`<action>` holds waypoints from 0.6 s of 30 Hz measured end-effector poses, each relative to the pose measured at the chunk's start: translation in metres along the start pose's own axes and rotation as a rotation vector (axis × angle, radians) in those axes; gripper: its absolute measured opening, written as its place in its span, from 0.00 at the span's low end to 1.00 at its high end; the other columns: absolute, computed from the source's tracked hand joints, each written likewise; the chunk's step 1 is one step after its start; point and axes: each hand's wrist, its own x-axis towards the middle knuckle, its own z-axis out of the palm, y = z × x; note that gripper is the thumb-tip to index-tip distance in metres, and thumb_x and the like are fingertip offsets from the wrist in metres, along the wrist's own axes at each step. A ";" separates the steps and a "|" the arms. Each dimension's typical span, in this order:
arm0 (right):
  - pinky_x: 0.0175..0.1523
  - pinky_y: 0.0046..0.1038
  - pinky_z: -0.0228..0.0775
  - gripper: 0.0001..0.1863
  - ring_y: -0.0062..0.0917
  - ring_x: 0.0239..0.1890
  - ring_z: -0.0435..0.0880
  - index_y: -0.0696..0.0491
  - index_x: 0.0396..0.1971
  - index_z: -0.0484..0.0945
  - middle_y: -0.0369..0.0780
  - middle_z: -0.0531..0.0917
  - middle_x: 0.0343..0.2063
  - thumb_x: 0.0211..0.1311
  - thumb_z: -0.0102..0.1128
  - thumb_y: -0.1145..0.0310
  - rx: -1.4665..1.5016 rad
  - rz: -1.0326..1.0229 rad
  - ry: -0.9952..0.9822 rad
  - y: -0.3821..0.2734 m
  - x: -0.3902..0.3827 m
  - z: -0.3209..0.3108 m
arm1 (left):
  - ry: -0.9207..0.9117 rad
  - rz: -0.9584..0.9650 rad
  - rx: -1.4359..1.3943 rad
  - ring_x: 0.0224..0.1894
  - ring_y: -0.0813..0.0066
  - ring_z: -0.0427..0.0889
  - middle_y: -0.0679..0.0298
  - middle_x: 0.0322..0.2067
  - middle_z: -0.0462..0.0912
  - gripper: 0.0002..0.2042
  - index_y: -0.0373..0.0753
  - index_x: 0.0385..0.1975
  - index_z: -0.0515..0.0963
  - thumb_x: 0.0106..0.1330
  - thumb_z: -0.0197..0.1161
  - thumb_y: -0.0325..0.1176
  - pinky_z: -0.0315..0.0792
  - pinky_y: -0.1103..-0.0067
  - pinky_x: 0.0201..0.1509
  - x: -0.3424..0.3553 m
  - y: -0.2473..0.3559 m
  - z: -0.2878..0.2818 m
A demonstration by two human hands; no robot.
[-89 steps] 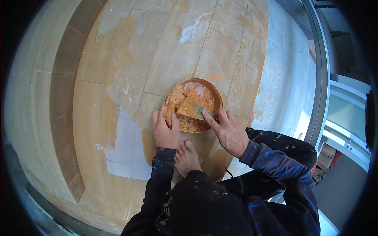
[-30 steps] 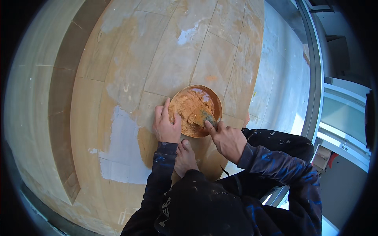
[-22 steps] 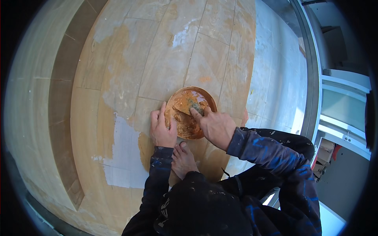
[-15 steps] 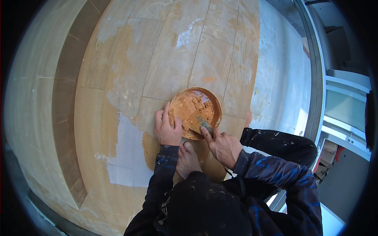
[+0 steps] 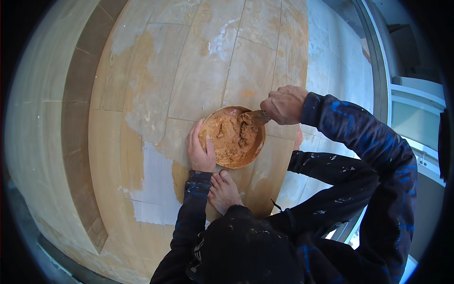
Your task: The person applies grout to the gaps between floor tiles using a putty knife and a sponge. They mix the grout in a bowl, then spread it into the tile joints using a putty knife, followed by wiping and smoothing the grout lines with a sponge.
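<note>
A round bowl [image 5: 258, 147] of orange-brown paste [image 5: 226, 142] rests on the wood-look tiles. My left hand [image 5: 201, 149] grips its left wall, with the thumb over the rim and the fingers around the outside. At the upper right rim, my right hand [image 5: 285, 105] is closed around a putty knife [image 5: 258, 115]; its handle is hidden in the fist. The metal blade slants down into the bowl, its tip in the paste. A dark furrow runs through the thick paste beside the blade.
My bare foot [image 5: 225, 191] is planted just below the bowl. A pale grey-white patch [image 5: 153, 189] covers part of the tiles to the left. Along the left runs a brown strip of tile [image 5: 75, 123]. A metal-framed track [image 5: 378, 61] borders the right side.
My right hand has moved from the bowl's lower right to its upper right rim, swinging the putty knife up with it. The paste is stirred differently. My left hand still grips the bowl.
</note>
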 end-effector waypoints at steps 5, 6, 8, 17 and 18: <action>0.40 0.49 0.77 0.11 0.52 0.31 0.84 0.58 0.37 0.81 0.52 0.84 0.25 0.70 0.56 0.65 0.354 0.080 -0.112 -0.003 -0.026 0.031 | 0.067 -0.001 0.071 0.61 0.49 0.77 0.52 0.58 0.81 0.21 0.34 0.63 0.73 0.70 0.57 0.29 0.66 0.61 0.67 -0.003 0.001 0.008; 0.40 0.49 0.77 0.11 0.52 0.31 0.84 0.58 0.37 0.81 0.52 0.84 0.25 0.70 0.56 0.65 0.356 0.085 -0.116 -0.005 -0.032 0.037 | 0.080 0.004 0.071 0.60 0.50 0.78 0.52 0.57 0.81 0.21 0.34 0.62 0.74 0.70 0.57 0.29 0.66 0.61 0.65 -0.003 0.002 0.009; 0.43 0.50 0.77 0.12 0.52 0.34 0.86 0.58 0.36 0.83 0.52 0.85 0.27 0.69 0.56 0.64 0.573 0.107 -0.138 -0.011 -0.043 0.057 | 0.095 0.014 0.078 0.58 0.49 0.78 0.51 0.56 0.81 0.20 0.34 0.62 0.74 0.71 0.57 0.30 0.67 0.61 0.64 -0.002 0.002 0.010; 0.38 0.51 0.73 0.10 0.58 0.31 0.81 0.62 0.35 0.76 0.58 0.80 0.24 0.72 0.54 0.70 1.104 0.386 0.147 -0.132 -0.061 0.134 | 0.139 -0.010 0.095 0.56 0.49 0.78 0.50 0.54 0.81 0.19 0.33 0.60 0.76 0.73 0.56 0.34 0.69 0.60 0.63 -0.008 -0.003 0.012; 0.38 0.51 0.73 0.10 0.59 0.31 0.80 0.62 0.34 0.76 0.59 0.80 0.24 0.72 0.54 0.69 1.166 0.437 0.154 -0.145 -0.061 0.134 | 0.163 -0.008 0.103 0.56 0.50 0.78 0.49 0.54 0.81 0.19 0.32 0.60 0.76 0.73 0.56 0.34 0.70 0.60 0.63 -0.010 -0.003 0.014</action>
